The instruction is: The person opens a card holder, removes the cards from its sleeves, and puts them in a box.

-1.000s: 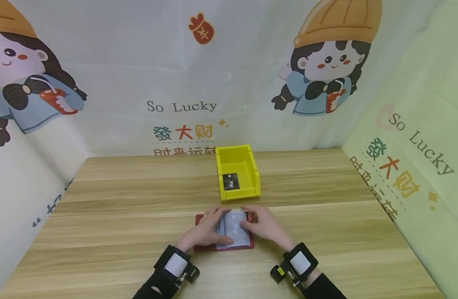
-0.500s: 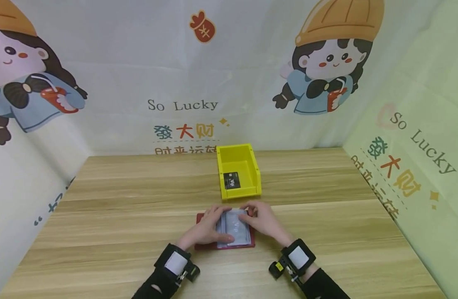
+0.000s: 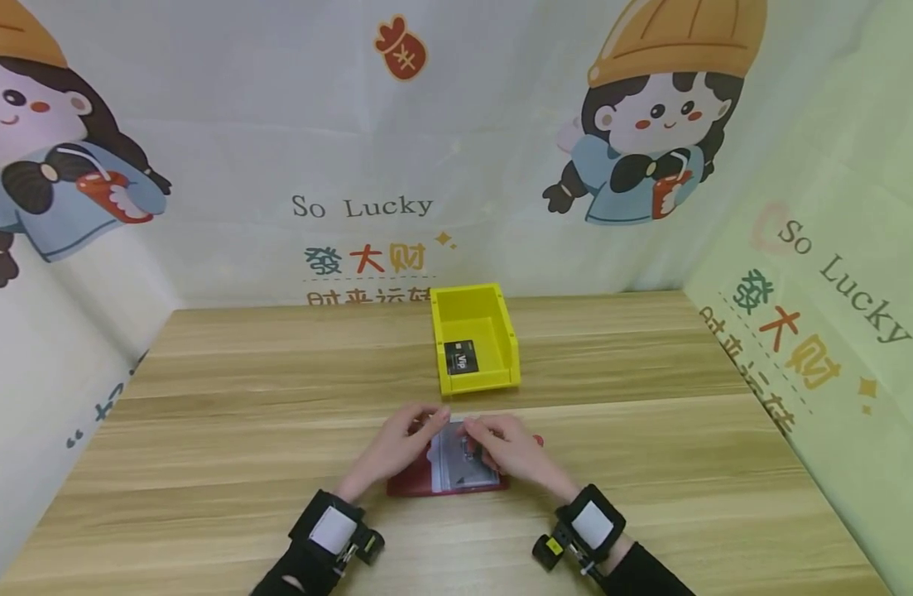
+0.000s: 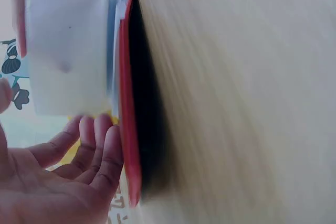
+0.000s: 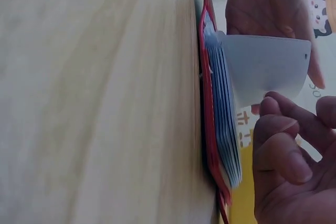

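Observation:
An open red card holder [image 3: 410, 480] with clear card sleeves [image 3: 456, 476] lies on the table. One translucent sleeve page [image 4: 68, 51] stands raised from the stack, bowed in the right wrist view. My left hand [image 3: 398, 443] is at its far left, with fingertips [image 4: 86, 121] at the page's far edge and the thumb apart. On the other side, my right hand [image 3: 517, 451] has loosely bent fingers, and one fingertip [image 5: 270, 100] touches the page. The right thumb looks apart from the page. Part of the right hand is hidden behind the page in the left wrist view.
Just beyond the holder stands a yellow bin [image 3: 493, 382], with a black card marked Vip [image 3: 461, 357] inside. The wood-grain table [image 3: 277, 372] reaches a printed backdrop [image 3: 486, 165] behind and at both sides.
The sleeve page has been lifted from the right and now stands up. My right hand has moved left over the holder; my left hand has drawn back from the sleeves.

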Demonstrator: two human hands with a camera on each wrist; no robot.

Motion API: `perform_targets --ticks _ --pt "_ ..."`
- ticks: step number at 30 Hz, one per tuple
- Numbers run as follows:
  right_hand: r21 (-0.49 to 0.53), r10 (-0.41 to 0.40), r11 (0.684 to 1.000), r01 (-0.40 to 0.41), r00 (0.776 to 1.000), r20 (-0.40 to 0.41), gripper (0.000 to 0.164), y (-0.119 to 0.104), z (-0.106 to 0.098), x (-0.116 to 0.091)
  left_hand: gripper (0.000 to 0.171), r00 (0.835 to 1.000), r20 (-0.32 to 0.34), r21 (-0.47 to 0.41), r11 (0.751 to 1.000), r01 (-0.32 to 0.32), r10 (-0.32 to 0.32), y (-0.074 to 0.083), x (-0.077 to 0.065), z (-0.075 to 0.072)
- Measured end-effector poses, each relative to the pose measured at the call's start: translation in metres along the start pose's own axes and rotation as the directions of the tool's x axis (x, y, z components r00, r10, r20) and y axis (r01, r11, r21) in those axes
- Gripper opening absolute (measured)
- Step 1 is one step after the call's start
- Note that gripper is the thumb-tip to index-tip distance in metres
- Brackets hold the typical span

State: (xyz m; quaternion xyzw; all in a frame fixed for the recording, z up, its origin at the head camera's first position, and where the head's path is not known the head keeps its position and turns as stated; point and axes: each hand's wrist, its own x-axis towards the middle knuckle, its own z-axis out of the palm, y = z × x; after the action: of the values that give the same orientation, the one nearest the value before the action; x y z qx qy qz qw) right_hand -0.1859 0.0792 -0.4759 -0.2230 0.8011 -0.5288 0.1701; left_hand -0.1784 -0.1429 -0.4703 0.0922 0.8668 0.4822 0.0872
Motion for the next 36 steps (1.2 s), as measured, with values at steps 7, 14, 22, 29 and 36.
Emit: perform_targets --ticks 7,14,22,29,36 --pt "-0.166 -0.047 0.985 0.054 0.998 0.049 0.039 0.003 0.006 0.009 0.029 0.996 -0.088 0.009 1.0 0.023 -0.023 0.0 -0.001 -0.005" --pt "-0.239 -0.08 0.966 0.094 0.994 0.068 0.028 0.005 0.011 0.009 0.024 0.99 -0.139 0.064 0.998 0.024 -0.015 -0.005 -0.003 -0.009" --pt "-0.326 -0.105 0.937 0.124 0.992 0.076 0.031 0.0 0.013 0.01 0.023 0.983 -0.183 0.161 0.987 0.013 0.017 -0.005 -0.003 -0.01" --pt "-0.357 -0.084 0.929 0.093 0.996 0.041 0.041 0.004 0.001 0.008 0.025 0.983 -0.183 0.3 0.953 0.032 0.025 -0.001 -0.005 -0.007" --pt "-0.381 -0.04 0.923 0.057 0.998 0.054 0.054 0.012 -0.017 0.006 0.015 0.988 -0.142 0.386 0.922 -0.006 0.066 0.011 -0.006 -0.001"
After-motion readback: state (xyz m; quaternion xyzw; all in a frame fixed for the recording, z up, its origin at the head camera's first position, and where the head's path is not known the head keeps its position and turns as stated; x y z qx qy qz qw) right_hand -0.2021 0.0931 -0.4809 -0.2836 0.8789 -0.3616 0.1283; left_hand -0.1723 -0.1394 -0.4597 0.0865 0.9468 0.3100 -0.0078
